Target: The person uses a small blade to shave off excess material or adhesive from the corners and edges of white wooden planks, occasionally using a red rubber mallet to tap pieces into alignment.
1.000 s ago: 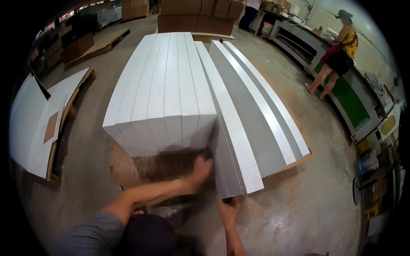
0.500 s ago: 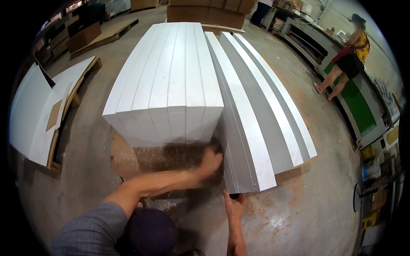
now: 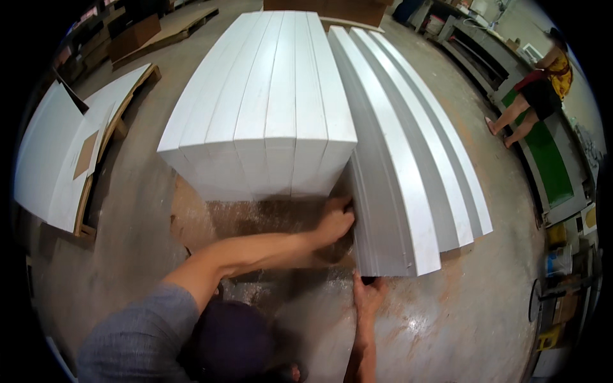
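A stack of long boards with white top edges and grey sides (image 3: 389, 217) slopes away in steps to the right of a big white block of panels (image 3: 258, 163). My left hand (image 3: 336, 220) is beside the near left side of this stepped stack, its fingers curled in; whatever they hold is hidden. At the near lower end of the nearest board is my right hand (image 3: 369, 299), thumb up on one side and fingers bent round a dark spot under the board's edge. The board hides what lies between those fingers.
A brown sheet (image 3: 191, 217) dusted with pale bits lies below the white block. On the left, a pallet (image 3: 118, 131) carries white sheets. Brown cartons (image 3: 348, 11) stand at the back. A person (image 3: 543, 83) works at a long bench (image 3: 511, 96) on the right.
The view has shifted, so the stacks sit higher and farther right. My left hand, blurred before, is sharper now and stays close to the board's side. My right hand keeps at the board's near end.
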A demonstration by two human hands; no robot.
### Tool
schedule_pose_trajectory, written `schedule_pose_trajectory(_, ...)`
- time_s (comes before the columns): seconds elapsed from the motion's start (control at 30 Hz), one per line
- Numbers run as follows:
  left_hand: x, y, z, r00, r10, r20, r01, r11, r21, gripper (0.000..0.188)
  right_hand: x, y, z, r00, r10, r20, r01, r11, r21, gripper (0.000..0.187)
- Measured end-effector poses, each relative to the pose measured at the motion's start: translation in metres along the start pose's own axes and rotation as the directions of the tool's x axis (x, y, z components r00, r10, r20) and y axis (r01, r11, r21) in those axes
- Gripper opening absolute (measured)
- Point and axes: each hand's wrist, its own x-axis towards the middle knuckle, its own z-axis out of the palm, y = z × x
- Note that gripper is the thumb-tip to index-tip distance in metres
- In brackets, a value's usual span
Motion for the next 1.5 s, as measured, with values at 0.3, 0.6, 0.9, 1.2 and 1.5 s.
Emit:
schedule_pose_trajectory(0.3,0.006,-0.003,0.032,0.967,0.119,-0.226,-0.107,0.992,0.064,0.021,0.021,-0.007,-0.014,0.999,-0.028,-0.020,0.022,0.966,-0.256,0.043)
schedule_pose_trajectory(0.6,0.013,0.016,0.029,0.995,0.100,-0.004,-0.100,0.995,-0.008,0.043,0.039,-0.030,-0.037,0.986,0.158,0.059,-0.121,0.907,-0.403,0.043)
schedule_pose_trajectory(0.9,0.005,0.002,0.012,0.991,-0.011,0.130,0.009,1.000,0.020,0.048,-0.064,-0.042,-0.014,0.972,0.231,0.051,-0.229,0.973,-0.032,0.029)
schedule_pose_trajectory(1.2,-0.083,-0.009,-0.112,0.954,-0.079,0.290,0.084,0.996,-0.003,0.031,0.009,-0.070,0.049,0.960,-0.216,0.176,0.216,0.976,0.021,0.035)
schedule_pose_trajectory(1.5,-0.076,-0.018,-0.153,0.903,-0.285,0.323,0.339,0.932,-0.126,0.027,0.111,-0.085,0.127,0.878,-0.287,0.383,0.325,0.945,-0.037,0.062)
